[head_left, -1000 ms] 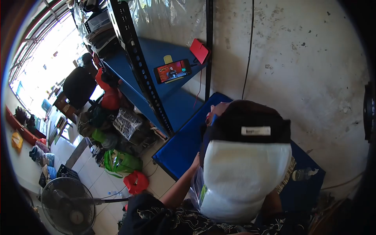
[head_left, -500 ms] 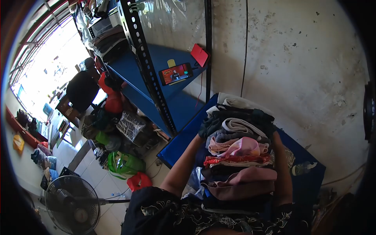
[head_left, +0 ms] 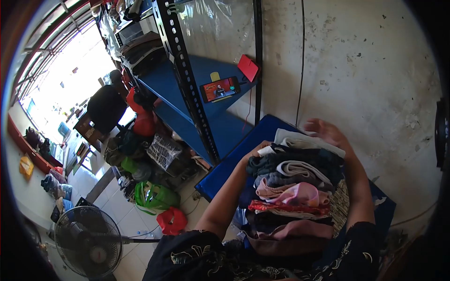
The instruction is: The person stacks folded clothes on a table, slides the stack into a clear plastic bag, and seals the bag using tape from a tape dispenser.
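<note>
A row of folded clothes (head_left: 293,193) in white, dark green, grey, pink, red and brown lies packed in front of me. My left hand (head_left: 259,150) is at the far left side of the row, its fingers curled against the dark and white folds, fingertips partly hidden. Beyond the far right end, my right hand (head_left: 326,132) is raised just behind a folded white cloth (head_left: 307,140), fingers apart and slightly blurred. Whether it touches that cloth I cannot tell. Under the clothes is a blue surface (head_left: 220,175).
A shelf rack with a black perforated post (head_left: 185,70) stands ahead left, holding a phone (head_left: 219,89) with a lit screen and a red case-like object (head_left: 248,68). A fan (head_left: 89,241) is at lower left. Bags, including a green one (head_left: 154,197), crowd the floor. A stained wall (head_left: 365,93) rises at right.
Both hands have moved from the sides of the row towards its far end. The right hand has come away from the clothes and opened. The view has shifted slightly.
</note>
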The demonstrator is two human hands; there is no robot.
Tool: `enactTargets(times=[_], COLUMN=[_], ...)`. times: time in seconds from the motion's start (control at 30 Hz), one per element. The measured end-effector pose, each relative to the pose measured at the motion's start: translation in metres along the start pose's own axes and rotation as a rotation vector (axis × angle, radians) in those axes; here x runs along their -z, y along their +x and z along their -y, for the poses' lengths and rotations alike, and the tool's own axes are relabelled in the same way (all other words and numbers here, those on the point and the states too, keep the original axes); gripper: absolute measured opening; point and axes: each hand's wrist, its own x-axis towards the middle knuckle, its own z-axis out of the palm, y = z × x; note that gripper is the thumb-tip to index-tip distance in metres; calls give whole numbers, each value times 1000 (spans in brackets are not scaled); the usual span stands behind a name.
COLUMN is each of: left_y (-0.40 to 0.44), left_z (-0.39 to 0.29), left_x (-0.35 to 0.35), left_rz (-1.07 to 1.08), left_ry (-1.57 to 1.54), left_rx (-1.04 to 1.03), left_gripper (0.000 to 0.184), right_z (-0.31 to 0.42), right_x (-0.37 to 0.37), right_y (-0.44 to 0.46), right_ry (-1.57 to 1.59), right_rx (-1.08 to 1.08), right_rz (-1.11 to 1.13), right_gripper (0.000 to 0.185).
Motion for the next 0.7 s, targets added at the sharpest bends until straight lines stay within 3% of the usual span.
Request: enactTargets(times=[0.03, 0.07, 0.13, 0.17, 0.2, 0.27, 0.33, 0.43, 0.5, 0.57, 0.7], left_y=[7, 9, 5, 5, 6, 30, 55, 31, 41, 52, 58], left_z=[-40, -50, -79, -85, -91, -87, -73, -61, -63, -56, -49], left_x=[-35, -24, -17, -13, -14, -29, -44, -52, -49, -51, -55], left_rz=[30, 103, 204, 161, 113, 86, 195, 201, 212, 219, 241], left_ry=[266, 325, 483, 223, -35, -117, 659, 649, 644, 636, 640], left_rx=[67, 113, 78, 41, 8, 3, 397, 376, 370, 361, 343], left_gripper=[54, 46, 37, 42, 48, 47, 38, 37, 37, 36, 35], right_z=[5, -6, -24, -28, -22, -27, -23, -17, -33, -60, -41], right_x=[-58, -75, -96, -98, -100, -101, -108, -126, -117, -86, -86], right_y=[1, 3, 1, -3, -13, -10, -6, -3, 0, 15, 17], right_ry=[140, 146, 254, 306, 390, 284, 164, 143, -518, -594, -808], right_rx=[16, 17, -289, -447, -603, -593, -573, -417, -19, -72, -244], right_rz=[-102, -103, 165, 296, 246, 268, 285, 225, -43, 25, 110], right_gripper=[54, 54, 63, 68, 66, 63, 61, 55, 42, 37, 25])
